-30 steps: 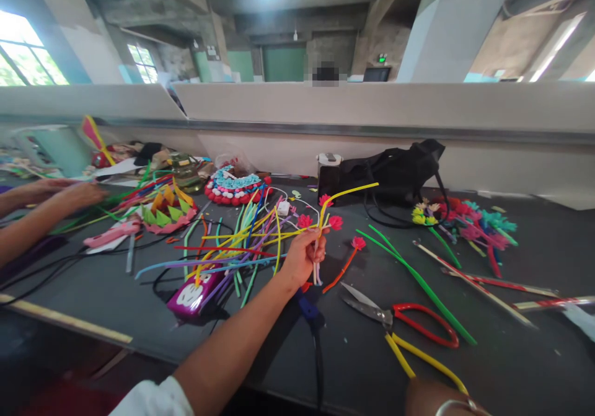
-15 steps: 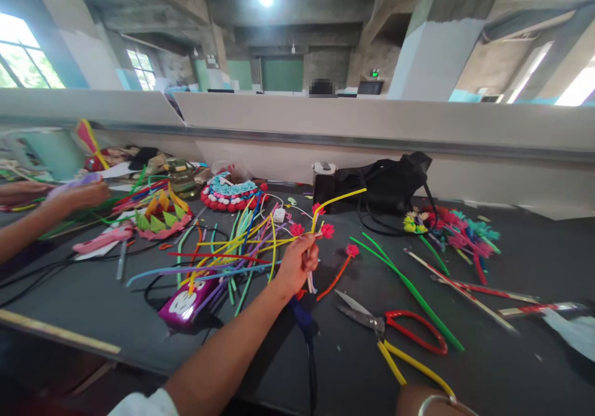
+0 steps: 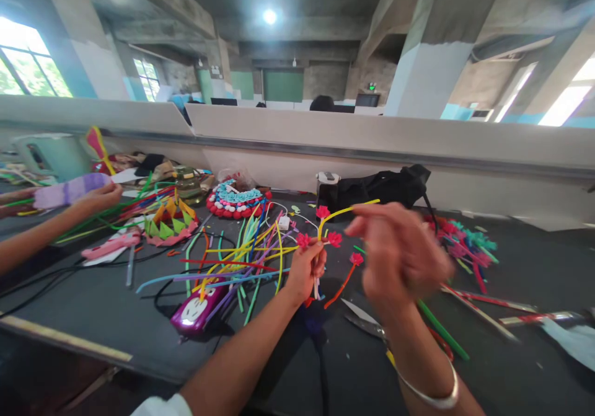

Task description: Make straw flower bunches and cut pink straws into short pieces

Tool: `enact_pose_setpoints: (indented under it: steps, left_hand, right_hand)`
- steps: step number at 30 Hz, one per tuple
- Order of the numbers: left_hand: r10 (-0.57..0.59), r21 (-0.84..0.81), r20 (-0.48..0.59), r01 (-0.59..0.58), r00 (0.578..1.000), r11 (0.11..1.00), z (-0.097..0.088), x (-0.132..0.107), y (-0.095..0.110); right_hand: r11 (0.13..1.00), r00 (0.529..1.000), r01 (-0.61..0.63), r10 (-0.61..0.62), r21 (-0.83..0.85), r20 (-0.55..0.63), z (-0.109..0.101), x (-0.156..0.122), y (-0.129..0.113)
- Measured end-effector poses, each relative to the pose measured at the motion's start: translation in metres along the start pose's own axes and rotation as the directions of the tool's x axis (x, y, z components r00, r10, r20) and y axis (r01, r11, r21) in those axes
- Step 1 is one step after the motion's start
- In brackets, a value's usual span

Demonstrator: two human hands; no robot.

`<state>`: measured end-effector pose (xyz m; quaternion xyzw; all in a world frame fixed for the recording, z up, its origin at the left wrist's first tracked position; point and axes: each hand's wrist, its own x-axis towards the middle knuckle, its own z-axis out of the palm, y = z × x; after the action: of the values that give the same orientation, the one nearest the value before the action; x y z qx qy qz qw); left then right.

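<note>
In the middle of the head view, my left hand (image 3: 307, 270) is closed around the stems of a small bunch of pink pipe-cleaner flowers (image 3: 334, 239). A bent yellow pipe cleaner (image 3: 338, 212) rises from the same grip and leans right. My right hand (image 3: 400, 255), smeared by motion, is raised at the yellow strand, with its fingertips close to it. Whether they touch or pinch it cannot be made out. One more pink flower on an orange stem (image 3: 341, 286) lies between my hands. Scissors (image 3: 365, 323) rest on the table, their handles partly hidden by my right forearm.
Loose coloured pipe cleaners (image 3: 251, 252) and a purple power strip (image 3: 198, 310) lie to the left. A co-worker's hands hold a lilac striped piece (image 3: 69, 191) at far left. Behind are a beaded piece (image 3: 237, 199) and a black bag (image 3: 385, 186); pipe-cleaner flowers (image 3: 469, 239) lie at right.
My right hand has come up from the lower right edge to the yellow pipe cleaner, passing over the scissors. My left hand keeps its hold on the flowers. The view has shifted slightly.
</note>
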<state>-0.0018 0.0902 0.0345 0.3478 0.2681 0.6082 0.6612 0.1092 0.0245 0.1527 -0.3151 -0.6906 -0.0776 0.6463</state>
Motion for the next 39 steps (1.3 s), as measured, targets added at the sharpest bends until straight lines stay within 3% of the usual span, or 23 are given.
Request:
enact_pose_setpoints:
  steps: [2, 4, 7, 9, 12, 15, 20, 23, 33, 36, 39]
  left_hand:
    - [0.010, 0.000, 0.001, -0.010, 1.000, 1.000, 0.002, 0.000, -0.001]
    - [0.020, 0.016, -0.003, -0.020, 1.000, 1.000, 0.003, 0.000, -0.004]
    - [0.044, 0.068, -0.046, -0.041, 0.998, 0.997, 0.005, 0.001, -0.008]
    - [0.056, 0.125, -0.074, -0.047, 0.996, 0.991, 0.005, 0.001, -0.011]
    - [0.061, 0.236, -0.074, -0.042, 0.995, 0.971, 0.004, 0.000, -0.014]
    - [0.055, 0.315, -0.029, -0.043, 0.998, 0.948, 0.004, -0.002, -0.013]
    - [0.003, 0.276, 0.033, -0.012, 0.999, 0.961, 0.010, -0.007, -0.009]
    - [0.031, 0.236, 0.068, -0.046, 0.997, 0.971, 0.012, -0.009, -0.008]
    - [0.080, 0.233, -0.011, -0.075, 0.997, 0.969, 0.012, -0.009, 0.000]
    - [0.074, 0.222, -0.035, -0.064, 0.997, 0.973, 0.013, -0.010, 0.002]
    - [0.071, 0.212, -0.105, -0.047, 0.992, 0.976, 0.014, -0.010, 0.002]
  right_hand:
    - [0.996, 0.996, -0.050, 0.055, -0.077, 0.066, 0.012, -0.008, 0.015]
    - [0.967, 0.962, -0.174, 0.208, -0.186, 0.180, 0.021, -0.023, 0.039]
    - [0.909, 0.917, -0.337, 0.376, -0.245, 0.135, 0.025, -0.048, 0.075]
    - [0.862, 0.850, -0.494, 0.506, -0.112, 0.145, 0.025, -0.060, 0.090]
    - [0.679, 0.704, -0.709, 0.667, 0.190, 0.243, 0.026, -0.066, 0.098]
    - [0.554, 0.645, -0.761, 0.697, 0.337, 0.312, 0.027, -0.065, 0.096]
    - [0.567, 0.638, -0.765, 0.734, 0.307, 0.234, 0.027, -0.067, 0.095]
    - [0.563, 0.645, -0.760, 0.716, 0.327, 0.267, 0.028, -0.069, 0.094]
    - [0.734, 0.785, -0.616, 0.546, 0.285, 0.291, 0.030, -0.076, 0.090]
    - [0.759, 0.799, -0.595, 0.524, 0.265, 0.295, 0.029, -0.076, 0.087]
    - [0.744, 0.795, -0.607, 0.569, 0.281, 0.211, 0.031, -0.078, 0.087]
